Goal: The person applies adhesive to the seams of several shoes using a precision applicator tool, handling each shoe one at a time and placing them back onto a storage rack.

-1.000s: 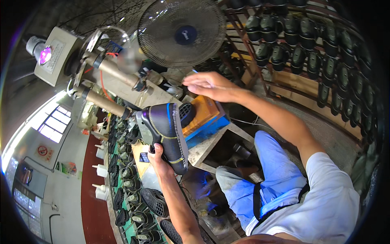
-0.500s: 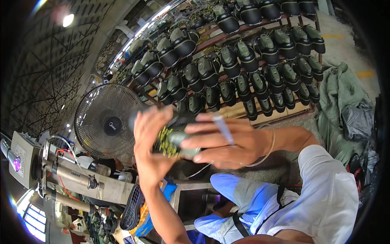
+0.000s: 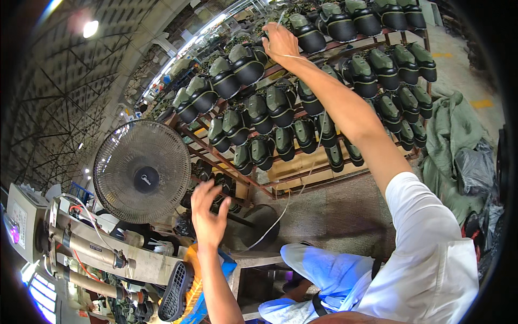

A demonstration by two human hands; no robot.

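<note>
My left hand [image 3: 209, 216] is raised below the fan, empty, its fingers spread and the thumb apart. My right arm stretches far forward to the top of a rack of shoes. There my right hand [image 3: 281, 42] is bent with curled fingers, and a thin pale stick [image 3: 280, 19] pokes up from between them. Whether the fingertips also touch a shoe is hidden. Beside that hand sit a black shoe with a green upper [image 3: 308, 35] on the right and another such shoe [image 3: 246, 65] on the left. A black shoe sole [image 3: 176, 291] lies near my left forearm.
A large standing fan [image 3: 142, 171] is at the left, above a machine with metal cylinders [image 3: 91, 251]. The rack [image 3: 216, 154] carries rows of shoes. Green cloth [image 3: 450, 129] and a grey plastic bag [image 3: 475, 167] are heaped at the right. A pale cord [image 3: 288, 202] hangs in front.
Both hands held a green and black shoe with yellow-green laces. It is no longer in my left hand, which has moved down and opened. My right hand has reached forward to the rack.
</note>
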